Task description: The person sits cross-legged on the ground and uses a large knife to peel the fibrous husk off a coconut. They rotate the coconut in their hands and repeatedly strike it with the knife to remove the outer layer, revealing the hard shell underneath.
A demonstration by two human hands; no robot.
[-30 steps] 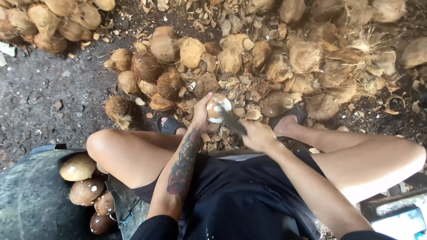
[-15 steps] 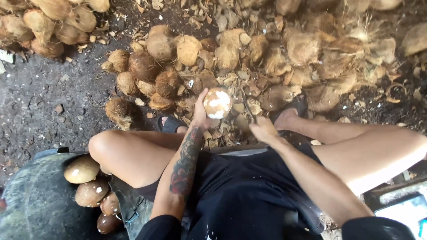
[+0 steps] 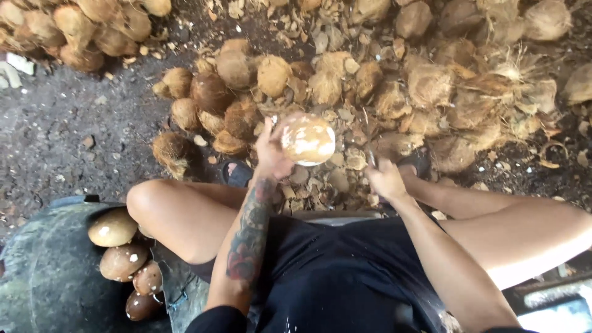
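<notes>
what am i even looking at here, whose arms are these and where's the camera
The camera sits on a seated person's head and looks down, so the arms and bare knees are their own. The left hand, on the tattooed arm, holds a partly peeled coconut. The right hand grips a blade, only partly visible. Ahead, on the dirt ground, lie brown coconuts and a litter of husk pieces. At lower left, a dark tub holds smooth peeled coconuts.

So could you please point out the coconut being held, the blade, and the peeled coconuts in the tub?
coconut (image 3: 308,139), head view, middle of its pale shaved face.
blade (image 3: 369,155), head view, dark metal just above the right hand.
peeled coconuts (image 3: 113,227), head view, top of the uppermost one in the tub.
</notes>
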